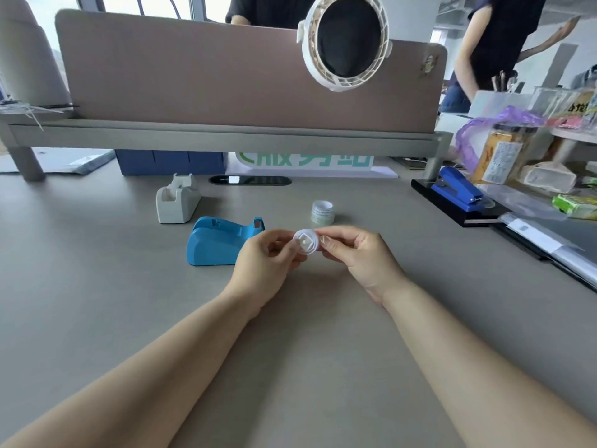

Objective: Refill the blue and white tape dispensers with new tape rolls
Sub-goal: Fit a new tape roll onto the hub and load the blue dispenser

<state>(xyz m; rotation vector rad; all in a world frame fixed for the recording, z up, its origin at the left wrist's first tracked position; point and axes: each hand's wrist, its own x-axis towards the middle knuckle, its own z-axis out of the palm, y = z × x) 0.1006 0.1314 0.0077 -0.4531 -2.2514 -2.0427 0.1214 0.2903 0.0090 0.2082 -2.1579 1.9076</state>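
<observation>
Above the grey desk, my left hand [269, 255] and my right hand [352, 250] pinch a small clear tape roll [305, 242] between their fingertips, its flat side with a white hub facing me. The blue tape dispenser [219, 240] stands just left of my left hand, cutter end pointing right. Farther back on the left stands the white tape dispenser [177, 200]. Behind my hands, a little stack of tape rolls [322, 212] rests on the desk.
A pink desk divider [226, 76] with a white round fan [345, 40] closes off the back. A blue stapler [457, 192] lies on a black tray at the right, beside jars, bags and snack packs. Two people stand beyond the divider.
</observation>
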